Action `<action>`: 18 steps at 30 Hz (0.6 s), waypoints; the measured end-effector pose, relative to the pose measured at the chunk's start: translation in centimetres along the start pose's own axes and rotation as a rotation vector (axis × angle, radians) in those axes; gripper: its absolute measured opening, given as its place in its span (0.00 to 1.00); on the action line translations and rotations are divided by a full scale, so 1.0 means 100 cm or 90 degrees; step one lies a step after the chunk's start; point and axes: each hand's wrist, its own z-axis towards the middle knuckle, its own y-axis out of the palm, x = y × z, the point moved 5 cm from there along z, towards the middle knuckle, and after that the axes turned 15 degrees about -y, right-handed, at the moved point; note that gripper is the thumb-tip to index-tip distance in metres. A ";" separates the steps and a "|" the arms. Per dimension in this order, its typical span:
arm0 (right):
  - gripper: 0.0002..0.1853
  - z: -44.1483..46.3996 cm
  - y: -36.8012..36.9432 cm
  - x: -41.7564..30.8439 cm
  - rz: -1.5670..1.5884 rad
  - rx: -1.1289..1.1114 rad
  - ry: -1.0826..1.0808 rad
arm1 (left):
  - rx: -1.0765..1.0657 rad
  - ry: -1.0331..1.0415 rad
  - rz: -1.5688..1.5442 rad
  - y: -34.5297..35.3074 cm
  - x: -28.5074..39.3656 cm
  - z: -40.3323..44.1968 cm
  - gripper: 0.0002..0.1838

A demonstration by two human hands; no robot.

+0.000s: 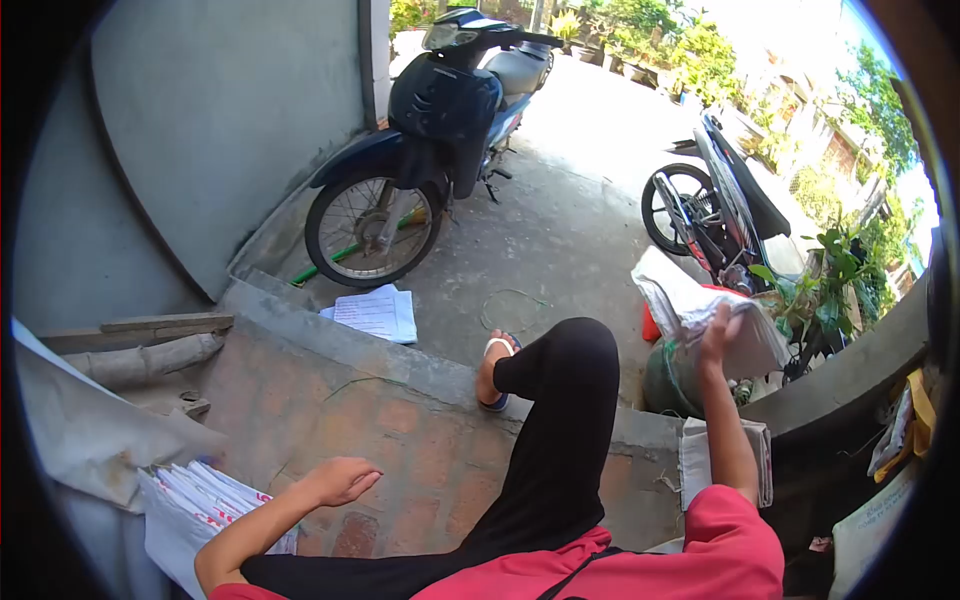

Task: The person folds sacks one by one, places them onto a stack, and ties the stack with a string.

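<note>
Right hand: the right hand point(717, 332) is extended forward at the end of a bare forearm; its grip is clamped on a bundle of white sheets point(682, 293).
Bundle position: the bundle is held at the right, in view over a green container point(672, 382); whether the two are touching cannot be told.
Bundle material: paper or cloth cannot be told apart.
Left hand: the left hand point(343, 482) is held over the brick floor point(400, 455); its grip is apart, with the fingers loosely bent.
Lower-left stack: printed white sacks point(190, 515) are piled near the left forearm.
Right-side stack: a pale folded stack point(695, 462) is partly covered by the right forearm.
Ground sheets: printed white sheets point(375, 315) are laid on the concrete, near the front wheel of a dark motorbike point(440, 110).
Foot: a sandalled foot point(492, 375) is placed at the brick edge.
Right background: a second motorbike point(735, 195) is parked beside leafy plants point(825, 290).
</note>
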 end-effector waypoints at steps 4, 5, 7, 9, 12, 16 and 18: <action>0.25 0.025 0.211 -0.093 0.138 -0.174 -0.078 | 0.210 0.033 -0.087 -0.042 0.016 -0.014 0.12; 0.23 0.014 0.257 -0.125 0.271 -0.258 -0.015 | 0.261 0.019 -0.099 -0.056 0.024 -0.022 0.12; 0.15 -0.020 0.331 -0.179 0.379 -0.460 0.015 | 0.353 -0.001 -0.131 -0.080 0.031 -0.033 0.11; 0.12 -0.066 0.379 -0.236 0.575 -0.571 0.074 | 0.433 -0.020 -0.172 -0.095 0.032 -0.048 0.13; 0.11 -0.128 0.425 -0.279 0.713 -0.733 0.193 | 0.513 -0.018 -0.196 -0.122 0.044 -0.068 0.21; 0.13 -0.202 0.434 -0.309 0.746 -0.849 0.289 | 0.649 -0.031 -0.225 -0.162 0.076 -0.081 0.29; 0.18 -0.225 0.416 -0.323 0.725 -0.956 0.258 | 0.666 -0.058 -0.240 -0.169 0.090 -0.084 0.33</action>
